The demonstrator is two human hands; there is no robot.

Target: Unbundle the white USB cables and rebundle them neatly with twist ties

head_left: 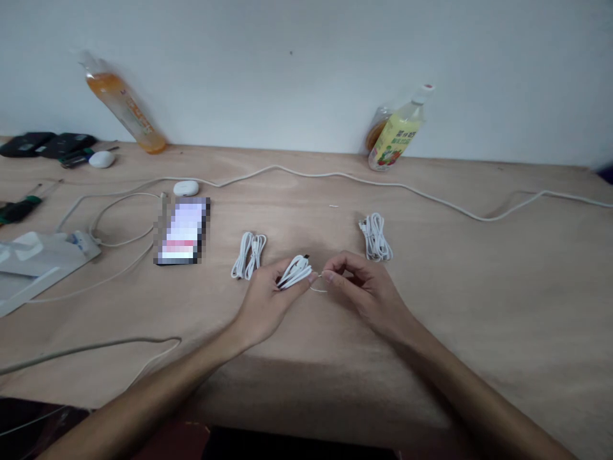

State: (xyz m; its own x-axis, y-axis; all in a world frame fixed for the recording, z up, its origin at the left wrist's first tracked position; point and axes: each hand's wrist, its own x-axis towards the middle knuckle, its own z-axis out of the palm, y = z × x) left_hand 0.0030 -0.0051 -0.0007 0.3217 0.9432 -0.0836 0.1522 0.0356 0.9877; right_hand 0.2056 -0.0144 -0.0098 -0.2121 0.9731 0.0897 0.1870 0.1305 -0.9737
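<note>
While coiled white cables lie seemingly finished either side on the pale wooden table, I have the left hand gripping a looped white cable between them, the right hand pinching a thin white tie, apparently unfastened.

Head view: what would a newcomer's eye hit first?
Probably the coiled white cable in the left grip, near the centre, with the right grip apparently pinching a thin white strand beside it. Then the lit phone to the left, and the orange bottle and yellow bottle at the back by the wall.
</note>
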